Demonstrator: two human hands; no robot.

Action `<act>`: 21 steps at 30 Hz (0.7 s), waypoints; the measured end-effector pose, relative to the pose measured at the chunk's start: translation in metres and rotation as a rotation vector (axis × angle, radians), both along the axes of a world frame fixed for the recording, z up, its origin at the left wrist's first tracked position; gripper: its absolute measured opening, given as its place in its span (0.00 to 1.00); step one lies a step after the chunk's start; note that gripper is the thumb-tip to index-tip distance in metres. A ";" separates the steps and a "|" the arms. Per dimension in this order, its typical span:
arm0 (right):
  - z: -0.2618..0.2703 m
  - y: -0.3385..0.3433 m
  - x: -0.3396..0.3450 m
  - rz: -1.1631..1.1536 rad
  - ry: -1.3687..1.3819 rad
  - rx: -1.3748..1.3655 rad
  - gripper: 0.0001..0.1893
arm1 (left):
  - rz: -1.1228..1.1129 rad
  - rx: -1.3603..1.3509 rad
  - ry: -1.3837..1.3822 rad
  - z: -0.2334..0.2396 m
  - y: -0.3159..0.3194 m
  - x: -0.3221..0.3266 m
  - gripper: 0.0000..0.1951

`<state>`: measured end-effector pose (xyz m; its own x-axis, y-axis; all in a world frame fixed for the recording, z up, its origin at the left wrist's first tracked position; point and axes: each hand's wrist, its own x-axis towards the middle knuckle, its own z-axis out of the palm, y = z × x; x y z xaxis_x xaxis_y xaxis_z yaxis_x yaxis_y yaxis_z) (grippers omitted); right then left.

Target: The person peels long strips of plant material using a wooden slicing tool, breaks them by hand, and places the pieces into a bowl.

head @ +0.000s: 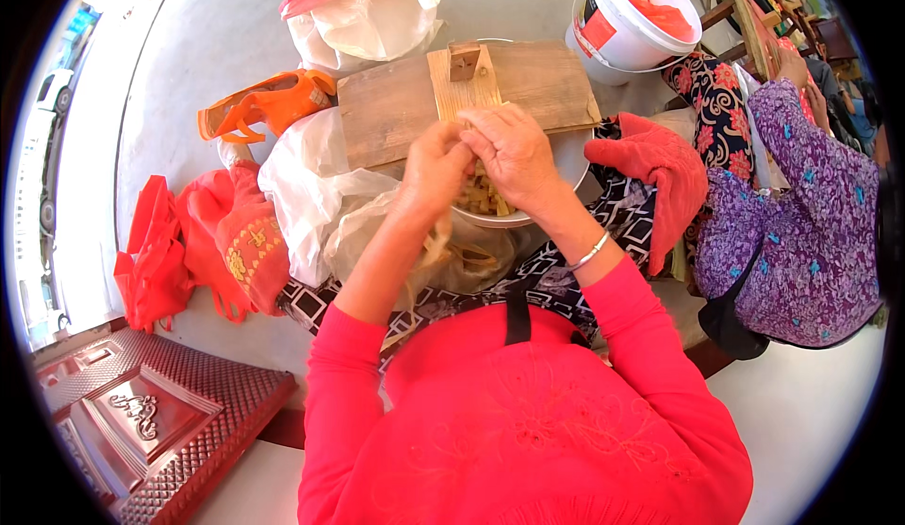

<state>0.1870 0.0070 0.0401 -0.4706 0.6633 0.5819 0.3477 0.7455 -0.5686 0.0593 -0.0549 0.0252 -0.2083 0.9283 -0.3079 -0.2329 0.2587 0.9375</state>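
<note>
My left hand [435,168] and my right hand [515,157] meet fingertip to fingertip, pinching a narrow pale strip mostly hidden by the fingers. Its material cannot be told. Below them a white basin [495,221] holds many small yellowish-brown cut pieces [483,196]. Across the basin's far side lies a wooden board [389,104], with a lighter plank [459,90] over its middle and a small wooden block [464,62] at the plank's far end. Beneath my left forearm, a translucent plastic bag [368,231] lies over my lap, and pale strips hang nearby.
A white bucket [601,37] with red plastic inside stands far right, a white plastic bag [360,23] far left. Orange [283,104] and red bags [152,256] lie left, near a carved dark-red door panel [155,419]. A person in a purple patterned top [792,242] sits close right.
</note>
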 end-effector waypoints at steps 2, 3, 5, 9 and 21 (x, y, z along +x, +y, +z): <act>0.002 -0.003 0.002 -0.019 -0.036 -0.197 0.15 | -0.064 -0.077 -0.283 0.019 -0.017 0.011 0.08; 0.004 -0.001 0.009 -0.037 -0.092 -0.197 0.14 | -0.124 -0.109 -0.335 0.030 -0.026 0.013 0.08; 0.006 0.007 0.027 -0.075 -0.210 -0.196 0.14 | -0.238 -0.105 -0.232 0.033 -0.032 0.007 0.10; 0.008 -0.011 0.060 0.349 -0.387 -0.733 0.12 | -0.385 0.154 0.336 0.022 -0.029 -0.019 0.14; 0.010 -0.040 0.034 -0.015 0.386 -0.607 0.11 | -0.239 0.067 -0.453 0.037 -0.035 0.043 0.12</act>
<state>0.2207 -0.0335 0.0501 -0.2944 0.9273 0.2312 0.0462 0.2554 -0.9657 0.1025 -0.0898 0.0617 0.1525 0.9546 -0.2560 -0.5613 0.2969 0.7725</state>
